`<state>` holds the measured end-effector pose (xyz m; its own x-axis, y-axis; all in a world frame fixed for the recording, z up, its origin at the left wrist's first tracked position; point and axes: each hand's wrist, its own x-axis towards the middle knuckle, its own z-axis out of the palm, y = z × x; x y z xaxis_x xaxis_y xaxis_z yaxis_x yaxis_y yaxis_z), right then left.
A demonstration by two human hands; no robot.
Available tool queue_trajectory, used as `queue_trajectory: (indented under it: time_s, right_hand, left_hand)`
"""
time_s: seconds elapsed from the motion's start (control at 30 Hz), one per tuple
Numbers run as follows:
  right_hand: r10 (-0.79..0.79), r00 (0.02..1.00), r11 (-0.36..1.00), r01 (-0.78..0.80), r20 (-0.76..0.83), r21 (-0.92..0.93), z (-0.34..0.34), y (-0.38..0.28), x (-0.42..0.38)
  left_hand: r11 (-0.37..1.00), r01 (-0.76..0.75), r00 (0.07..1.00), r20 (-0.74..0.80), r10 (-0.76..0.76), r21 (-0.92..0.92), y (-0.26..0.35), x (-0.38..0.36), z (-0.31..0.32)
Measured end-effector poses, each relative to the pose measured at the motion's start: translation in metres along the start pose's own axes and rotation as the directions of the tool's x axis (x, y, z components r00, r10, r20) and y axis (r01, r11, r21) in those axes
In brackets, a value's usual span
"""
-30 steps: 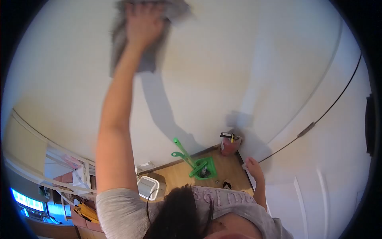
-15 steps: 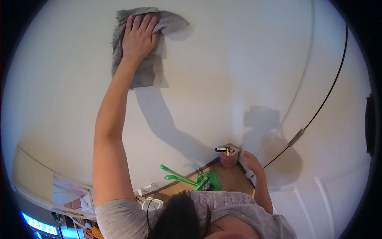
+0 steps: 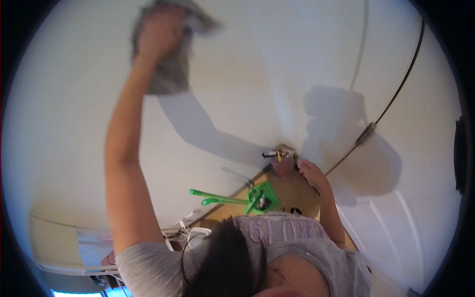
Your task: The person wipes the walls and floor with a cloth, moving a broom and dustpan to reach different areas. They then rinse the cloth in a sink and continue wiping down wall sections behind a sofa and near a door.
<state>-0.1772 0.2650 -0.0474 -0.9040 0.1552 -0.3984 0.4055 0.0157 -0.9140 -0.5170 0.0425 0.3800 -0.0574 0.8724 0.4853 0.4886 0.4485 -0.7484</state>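
The grey cloth (image 3: pixel 170 74) lies against the pale wall at the upper left. My left hand (image 3: pixel 163 29) is on its upper part, arm stretched up; motion blurs the fingers, so their shape cannot be made out. Lower down on the right, my right hand (image 3: pixel 310 172) is beside a reddish container (image 3: pixel 283 166) with a yellow item and a dark-and-white item at its top. Its fingers look loosely bent and apart, with nothing visible in them.
A green dustpan (image 3: pixel 267 195) and green handles (image 3: pixel 217 197) are above the wooden floor (image 3: pixel 302 198). A black cable (image 3: pixel 408 109) with an inline piece (image 3: pixel 366 133) crosses the right side. White cables and a plug (image 3: pixel 190 217) are at the lower left.
My left hand and the cloth have shifted slightly up and left in view. The container, green tools and right hand appear higher, as the view has tilted. The cable's inline piece also appears higher.
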Motion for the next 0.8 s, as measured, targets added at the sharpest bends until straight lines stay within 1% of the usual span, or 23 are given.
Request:
queue_trajectory:
  time_s: [0.03, 0.07, 0.1, 0.17, 0.2, 0.23, 0.27, 0.3, 0.33, 0.37, 0.4, 0.43, 0.5, 0.53, 0.57, 0.6, 0.63, 0.67, 0.7, 0.73, 0.77, 0.8]
  right_hand:
    - [0.017, 0.999, 1.0, -0.016, -0.036, 0.026, 0.001, 0.009, -0.002]
    - [0.024, 0.997, 0.999, -0.021, -0.075, 0.047, 0.0, 0.014, -0.001]
    - [0.025, 0.994, 0.998, -0.018, -0.11, 0.066, 0.0, 0.018, 0.001]
    - [0.092, 0.994, 0.992, -0.087, -0.056, 0.097, 0.0, 0.033, 0.011]
    - [0.122, 0.992, 0.987, -0.118, -0.03, 0.108, 0.001, 0.04, 0.014]
    - [0.08, 0.997, 0.993, -0.079, -0.007, 0.09, 0.004, 0.043, 0.014]
    - [0.037, 0.999, 0.997, -0.038, 0.015, 0.07, 0.007, 0.045, 0.013]
    - [-0.007, 0.999, 0.999, 0.005, 0.038, 0.052, 0.009, 0.046, 0.011]
    - [-0.002, 1.0, 0.999, 0.002, 0.01, 0.046, 0.01, 0.043, 0.008]
    - [-0.001, 1.0, 0.999, 0.002, -0.017, 0.042, 0.011, 0.033, 0.001]
    - [0.003, 0.999, 0.999, -0.001, -0.042, 0.037, 0.01, 0.027, -0.005]
    - [-0.008, 0.997, 1.0, 0.01, -0.077, 0.025, 0.008, 0.025, -0.012]
    - [-0.03, 0.988, 1.0, 0.031, -0.151, 0.004, -0.004, 0.028, -0.024]
    - [-0.019, 0.987, 1.0, 0.021, -0.163, 0.009, -0.013, 0.035, -0.031]
    - [-0.001, 0.986, 1.0, 0.003, -0.166, 0.016, -0.023, 0.045, -0.039]
    - [0.024, 0.986, 0.999, -0.02, -0.166, 0.026, -0.031, 0.057, -0.048]
    - [0.076, 0.984, 0.996, -0.068, -0.161, 0.053, -0.042, 0.068, -0.055]
    - [0.13, 0.977, 0.989, -0.116, -0.168, 0.089, -0.055, 0.078, -0.061]
    - [0.2, 0.964, 0.975, -0.179, -0.175, 0.132, -0.059, 0.09, -0.072]
    - [0.216, 0.951, 0.973, -0.19, -0.223, 0.131, -0.059, 0.099, -0.082]
    - [0.219, 0.937, 0.974, -0.193, -0.272, 0.12, -0.062, 0.103, -0.084]
    - [0.215, 0.924, 0.976, -0.192, -0.317, 0.102, -0.065, 0.103, -0.086]
  left_hand:
    - [0.954, 0.036, 0.998, -0.059, -0.02, 0.296, -0.002, 0.02, -0.012]
    - [0.97, 0.169, 0.978, 0.094, -0.188, 0.176, 0.027, 0.037, -0.044]
    - [0.963, 0.202, 0.972, 0.087, -0.219, 0.177, 0.035, 0.038, -0.034]
    - [0.946, 0.259, 0.958, 0.076, -0.278, 0.193, 0.049, 0.029, -0.012]
    - [0.952, 0.114, 0.993, -0.071, -0.097, 0.284, 0.06, 0.016, 0.017]
    - [0.987, 0.108, 0.978, 0.163, -0.127, 0.118, 0.087, 0.011, 0.031]
    - [0.996, 0.057, 0.995, 0.085, -0.052, -0.063, 0.116, -0.006, 0.06]
    - [0.97, 0.024, 0.997, 0.073, -0.006, -0.24, 0.148, -0.024, 0.098]
    - [0.892, 0.084, 0.989, 0.148, -0.019, -0.445, 0.183, -0.039, 0.12]
    - [0.806, 0.302, 0.855, 0.519, 0.008, -0.509, 0.218, -0.058, 0.167]
    - [0.686, 0.279, 0.909, 0.416, 0.038, -0.673, 0.253, -0.088, 0.191]
    - [0.538, 0.232, 0.951, 0.305, 0.049, -0.81, 0.273, -0.111, 0.197]
    - [0.706, 0.124, 0.952, 0.285, 0.114, -0.697, 0.274, -0.111, 0.191]
    - [0.774, 0.068, 0.948, 0.282, 0.146, -0.629, 0.276, -0.111, 0.187]
    - [0.826, 0.198, 0.849, 0.513, 0.125, -0.528, 0.258, -0.085, 0.145]
    - [0.869, 0.298, 0.694, 0.715, 0.088, -0.396, 0.242, -0.059, 0.102]
    - [0.95, 0.114, 0.907, 0.421, 0.02, -0.29, 0.228, -0.072, 0.126]
    - [0.952, 0.207, 0.853, 0.518, -0.063, -0.225, 0.202, -0.056, 0.104]
    - [0.962, 0.194, 0.944, 0.302, -0.13, -0.19, 0.184, -0.048, 0.085]
    - [0.983, 0.149, 0.978, 0.165, -0.13, -0.107, 0.167, -0.039, 0.075]
    - [0.992, 0.127, 0.992, 0.017, -0.127, -0.012, 0.161, -0.031, 0.075]
    - [0.988, 0.155, 0.986, 0.056, -0.155, 0.01, 0.17, -0.031, 0.079]
